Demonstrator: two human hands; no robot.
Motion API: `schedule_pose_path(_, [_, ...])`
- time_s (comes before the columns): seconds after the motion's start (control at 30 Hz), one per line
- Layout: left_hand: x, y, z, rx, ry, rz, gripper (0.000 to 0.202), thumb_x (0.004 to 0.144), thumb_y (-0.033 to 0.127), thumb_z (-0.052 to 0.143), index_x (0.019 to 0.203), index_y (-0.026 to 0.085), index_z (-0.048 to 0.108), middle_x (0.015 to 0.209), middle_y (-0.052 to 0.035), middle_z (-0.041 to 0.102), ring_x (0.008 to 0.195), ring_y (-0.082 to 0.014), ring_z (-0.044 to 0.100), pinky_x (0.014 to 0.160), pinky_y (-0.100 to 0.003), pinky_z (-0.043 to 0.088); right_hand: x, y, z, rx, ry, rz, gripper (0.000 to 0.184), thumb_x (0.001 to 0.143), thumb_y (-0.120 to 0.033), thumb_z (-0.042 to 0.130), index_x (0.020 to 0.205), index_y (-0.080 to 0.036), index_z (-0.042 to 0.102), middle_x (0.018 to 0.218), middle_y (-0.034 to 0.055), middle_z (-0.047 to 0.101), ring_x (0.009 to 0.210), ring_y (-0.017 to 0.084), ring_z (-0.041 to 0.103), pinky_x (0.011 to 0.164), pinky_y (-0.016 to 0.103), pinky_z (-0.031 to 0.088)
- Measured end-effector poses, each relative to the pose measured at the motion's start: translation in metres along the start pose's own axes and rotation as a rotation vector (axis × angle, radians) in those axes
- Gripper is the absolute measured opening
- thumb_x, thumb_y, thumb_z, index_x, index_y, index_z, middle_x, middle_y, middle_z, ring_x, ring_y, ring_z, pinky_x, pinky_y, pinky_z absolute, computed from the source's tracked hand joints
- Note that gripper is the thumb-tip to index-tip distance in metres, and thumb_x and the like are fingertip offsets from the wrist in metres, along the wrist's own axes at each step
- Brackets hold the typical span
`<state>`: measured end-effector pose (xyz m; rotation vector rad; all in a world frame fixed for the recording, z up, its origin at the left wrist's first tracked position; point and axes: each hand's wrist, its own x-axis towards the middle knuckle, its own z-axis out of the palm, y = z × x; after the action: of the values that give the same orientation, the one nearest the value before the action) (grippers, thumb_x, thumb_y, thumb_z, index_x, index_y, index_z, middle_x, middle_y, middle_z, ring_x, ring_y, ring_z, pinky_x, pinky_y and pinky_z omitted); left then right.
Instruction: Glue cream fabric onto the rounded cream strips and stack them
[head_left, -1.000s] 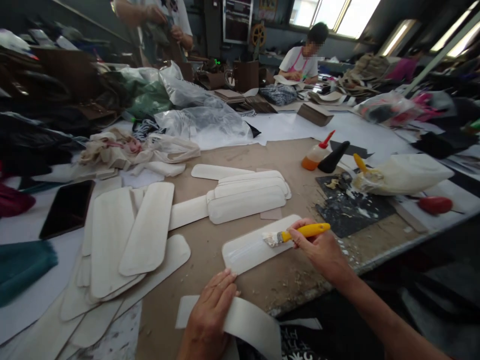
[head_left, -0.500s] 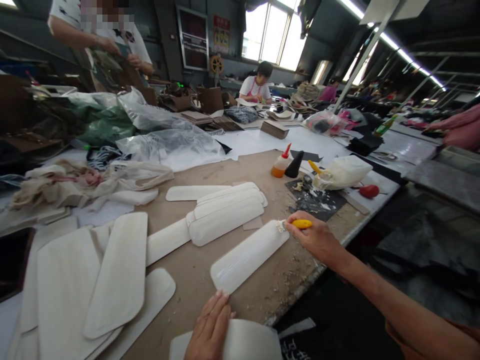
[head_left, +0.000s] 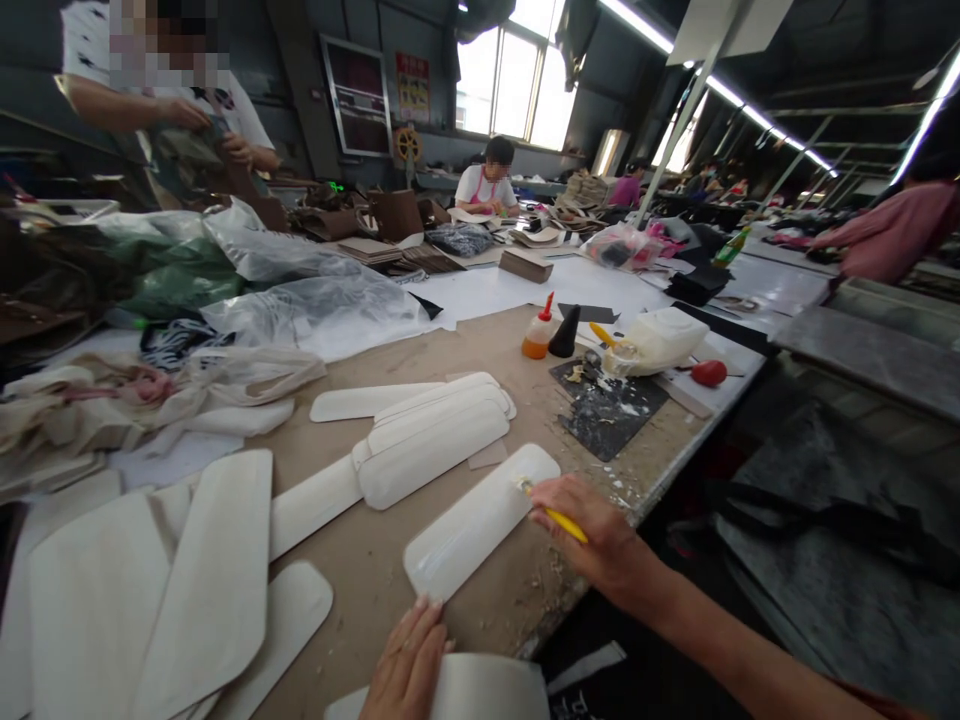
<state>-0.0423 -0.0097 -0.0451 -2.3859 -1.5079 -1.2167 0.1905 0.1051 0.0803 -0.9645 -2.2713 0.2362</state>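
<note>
In the head view, my right hand (head_left: 596,530) grips a yellow-handled glue brush (head_left: 567,526). Its pale bristles touch the upper half of a long white panel with rounded corners (head_left: 469,530). A wet sheen shows near the panel's lower end. My left hand (head_left: 409,650) lies with fingers stretched out, fingertips at that near end. Under and beside this hand is a curved white piece (head_left: 491,685), cut off by the frame's bottom. Overlapping white panels (head_left: 439,445) lie just beyond, and larger ones (head_left: 210,570) are piled at the left.
A white plastic container (head_left: 667,338) with another yellow-handled brush (head_left: 602,334) lies behind a glue-smeared black sheet (head_left: 604,405). Nearby stand a red-tipped bottle (head_left: 538,335) and a black cone (head_left: 564,335). Plastic bags (head_left: 300,290) cover the back left. Several people work around.
My right hand has drawn the brush from the panel's far end toward me, and the handle now tilts down toward me. My left hand stays at the near end. The view has turned slightly right.
</note>
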Motion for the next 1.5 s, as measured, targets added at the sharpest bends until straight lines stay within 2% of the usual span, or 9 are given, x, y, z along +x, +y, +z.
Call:
schedule_pose_path(0.17, [0.004, 0.011, -0.002, 0.031, 0.017, -0.029, 0.028, 0.090, 0.015, 0.033, 0.109, 0.010, 0.053, 0.107, -0.0165, 0.065, 0.115, -0.0228, 0.053, 0.094, -0.035, 0.047, -0.001, 0.019, 0.008, -0.126, -0.051, 0.036, 0.017, 0.084, -0.007, 0.050, 0.093, -0.019, 0.058, 0.088, 0.0079, 0.064, 0.088, 0.023, 0.058, 0.080, 0.038, 0.049])
schedule_pose_path(0.33, [0.008, 0.019, -0.004, 0.081, 0.010, -0.050, 0.030, 0.087, 0.006, 0.033, 0.106, 0.009, 0.055, 0.109, -0.0159, 0.065, 0.120, -0.0222, 0.049, 0.096, -0.036, 0.046, 0.004, -0.043, 0.040, 0.197, -0.087, -0.026, 0.016, 0.085, -0.010, 0.048, 0.095, -0.019, 0.057, 0.086, 0.0075, 0.065, 0.084, 0.020, 0.059, 0.075, 0.033, 0.052])
schedule_pose_path(0.43, [0.012, 0.025, -0.008, 0.114, -0.010, -0.072, 0.032, 0.087, 0.004, 0.032, 0.109, 0.009, 0.054, 0.111, -0.0161, 0.064, 0.120, -0.0234, 0.048, 0.095, -0.038, 0.047, 0.010, -0.062, 0.051, 0.463, -0.100, 0.062, 0.012, 0.086, -0.016, 0.049, 0.093, -0.020, 0.058, 0.086, 0.0066, 0.065, 0.084, 0.017, 0.061, 0.076, 0.030, 0.052])
schedule_pose_path(0.67, [0.023, 0.034, -0.017, 0.137, -0.049, -0.158, 0.024, 0.084, 0.005, 0.046, 0.105, 0.010, 0.056, 0.112, -0.0144, 0.064, 0.119, -0.0219, 0.050, 0.097, -0.037, 0.047, 0.016, -0.017, 0.033, 0.334, 0.054, 0.320, 0.010, 0.085, -0.026, 0.053, 0.084, -0.020, 0.061, 0.081, 0.0056, 0.064, 0.079, 0.018, 0.062, 0.074, 0.030, 0.051])
schedule_pose_path(0.93, [0.017, 0.027, -0.013, 0.150, -0.022, -0.109, 0.022, 0.089, 0.011, 0.041, 0.105, 0.012, 0.056, 0.108, -0.0136, 0.066, 0.116, -0.0205, 0.054, 0.095, -0.035, 0.048, 0.014, -0.031, 0.041, 0.507, -0.062, 0.268, 0.015, 0.088, -0.028, 0.049, 0.084, -0.019, 0.060, 0.081, 0.0050, 0.065, 0.079, 0.017, 0.062, 0.073, 0.026, 0.052])
schedule_pose_path(1.1, [0.012, 0.023, -0.009, 0.098, 0.009, -0.085, 0.022, 0.090, 0.013, 0.040, 0.105, 0.011, 0.056, 0.108, -0.0146, 0.066, 0.116, -0.0203, 0.053, 0.097, -0.034, 0.046, 0.014, 0.038, 0.006, 0.116, 0.083, 0.440, 0.023, 0.085, -0.040, 0.051, 0.081, -0.019, 0.060, 0.079, 0.0052, 0.066, 0.072, 0.019, 0.063, 0.067, 0.030, 0.050])
schedule_pose_path(1.23, [0.009, 0.022, -0.007, 0.077, -0.017, -0.101, 0.023, 0.090, 0.014, 0.040, 0.106, 0.009, 0.056, 0.111, -0.0161, 0.064, 0.119, -0.0223, 0.050, 0.099, -0.036, 0.042, 0.011, 0.074, -0.019, -0.041, 0.087, 0.395, 0.023, 0.085, -0.040, 0.048, 0.081, -0.021, 0.060, 0.081, 0.0047, 0.065, 0.076, 0.020, 0.062, 0.075, 0.033, 0.048])
schedule_pose_path(1.33, [0.010, 0.024, -0.005, 0.046, -0.003, -0.129, 0.024, 0.089, 0.011, 0.040, 0.106, 0.010, 0.057, 0.112, -0.0153, 0.064, 0.119, -0.0221, 0.050, 0.100, -0.036, 0.041, 0.008, 0.065, -0.016, -0.014, 0.095, 0.338, 0.018, 0.086, -0.036, 0.049, 0.082, -0.021, 0.059, 0.082, 0.0056, 0.065, 0.078, 0.021, 0.062, 0.076, 0.034, 0.048])
schedule_pose_path(1.5, [0.024, 0.041, -0.017, -0.077, 0.129, -0.318, 0.026, 0.088, 0.013, 0.039, 0.105, 0.017, 0.059, 0.110, -0.0100, 0.065, 0.113, -0.0189, 0.055, 0.097, -0.032, 0.043, 0.001, 0.015, 0.004, 0.265, -0.030, 0.290, 0.016, 0.086, -0.032, 0.050, 0.084, -0.021, 0.060, 0.081, 0.0059, 0.065, 0.078, 0.020, 0.062, 0.072, 0.031, 0.050])
